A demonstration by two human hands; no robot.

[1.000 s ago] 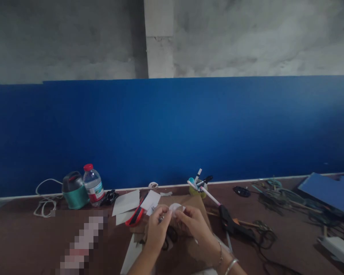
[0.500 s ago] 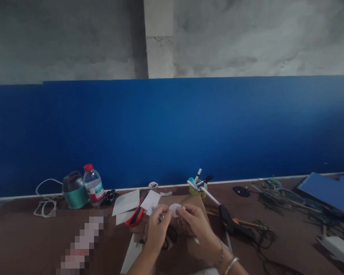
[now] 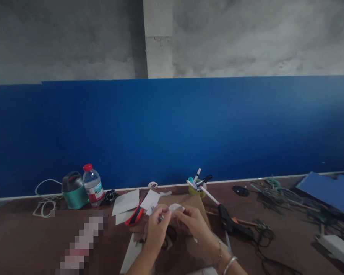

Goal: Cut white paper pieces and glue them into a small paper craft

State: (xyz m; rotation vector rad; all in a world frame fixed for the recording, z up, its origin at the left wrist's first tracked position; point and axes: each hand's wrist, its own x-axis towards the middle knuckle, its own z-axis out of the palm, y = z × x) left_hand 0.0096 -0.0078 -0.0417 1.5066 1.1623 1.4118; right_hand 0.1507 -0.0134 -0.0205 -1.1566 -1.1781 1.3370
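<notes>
A small white piece of paper [image 3: 176,206] with a rounded edge is pinched between my two hands above a brown cardboard piece [image 3: 199,204]. My left hand [image 3: 158,225] grips its left edge between thumb and fingers. From the other side, my right hand [image 3: 195,224] has its thumb laid over the paper, hiding part of it. Something small and dark shows by the left fingers, too small to name. Below the hands lie black loops [image 3: 171,233], like scissors handles. Loose white papers [image 3: 126,202] and a red-and-black tool [image 3: 135,217] rest left of the cardboard.
A glue gun [image 3: 231,223] with its cord lies to the right. Behind it stands a cup of pens [image 3: 199,189]. Tangled wires [image 3: 286,198] and a blue panel [image 3: 329,193] occupy the far right. At the left are a bottle [image 3: 93,187] and a green thread spool [image 3: 76,196].
My right thumb and fingers have shifted slightly left over the white paper. Less of its round shape shows now, and its outline looks bent. My left hand has stayed nearly still.
</notes>
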